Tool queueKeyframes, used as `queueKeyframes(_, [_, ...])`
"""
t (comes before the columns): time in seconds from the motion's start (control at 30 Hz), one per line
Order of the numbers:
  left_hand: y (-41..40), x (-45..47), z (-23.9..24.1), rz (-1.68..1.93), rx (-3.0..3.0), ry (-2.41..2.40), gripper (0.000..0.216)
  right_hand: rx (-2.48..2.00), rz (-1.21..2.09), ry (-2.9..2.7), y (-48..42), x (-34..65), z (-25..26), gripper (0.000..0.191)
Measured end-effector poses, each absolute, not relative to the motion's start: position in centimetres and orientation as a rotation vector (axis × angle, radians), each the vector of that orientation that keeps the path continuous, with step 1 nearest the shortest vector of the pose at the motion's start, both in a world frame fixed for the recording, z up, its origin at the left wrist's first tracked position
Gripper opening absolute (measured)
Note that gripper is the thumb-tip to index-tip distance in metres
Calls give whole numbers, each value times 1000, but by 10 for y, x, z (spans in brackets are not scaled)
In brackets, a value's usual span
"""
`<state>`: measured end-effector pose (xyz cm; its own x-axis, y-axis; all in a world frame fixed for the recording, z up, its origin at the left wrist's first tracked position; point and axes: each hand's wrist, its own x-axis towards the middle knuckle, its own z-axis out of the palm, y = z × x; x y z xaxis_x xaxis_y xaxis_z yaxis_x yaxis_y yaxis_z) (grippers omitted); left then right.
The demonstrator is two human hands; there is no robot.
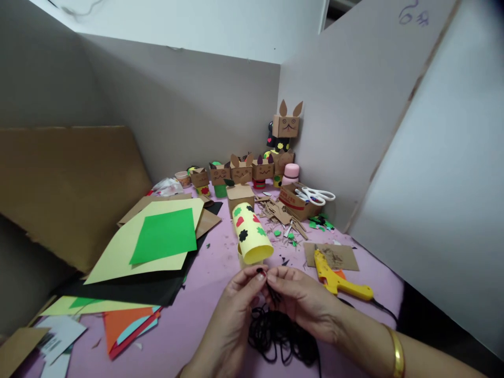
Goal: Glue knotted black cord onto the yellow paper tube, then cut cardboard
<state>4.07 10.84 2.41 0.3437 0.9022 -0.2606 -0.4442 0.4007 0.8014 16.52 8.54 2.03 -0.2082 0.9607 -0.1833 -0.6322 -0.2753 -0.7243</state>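
Head view, our own hands low in the middle. Left hand and right hand meet fingertip to fingertip, both pinching one strand of black cord between thumb and forefinger. Neither hand is loose. The rest of the cord lies in a tangled heap on the pink table, right under the hands and partly hidden by them. There's a gold bangle on the right wrist.

Just beyond the fingertips a yellow paper tube lies tilted, with red, green and black cutouts stuck on it. To its right we see a yellow glue gun, nose resting on a cardboard scrap.

Further back there's a small open box with white scissors lying on it, and a pink bottle beside it. A row of cardboard rabbit boxes lines the wall. Paper trimmings are scattered between box and tube.

On the left a green sheet sits on a pale yellow sheet, both on a black sheet. Orange paper lies nearer us.
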Motion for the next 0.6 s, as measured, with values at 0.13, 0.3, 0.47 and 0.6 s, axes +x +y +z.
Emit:
queueKeyframes(0.13, [109,31,25,1149,986,929,12,-844,1648,-455,90,164,25,22])
queueKeyframes(0.3, [113,17,26,1336,1364,1050,8,-908,1654,-223,97,156,34,17])
queueKeyframes(0.47, [121,13,28,1327,1474,1086,6,-887,1680,-158,104,149,39,14])
queueKeyframes(0.6, [123,11,26,1342,1471,1102,5,-810,1673,-151,107,147,39,16])
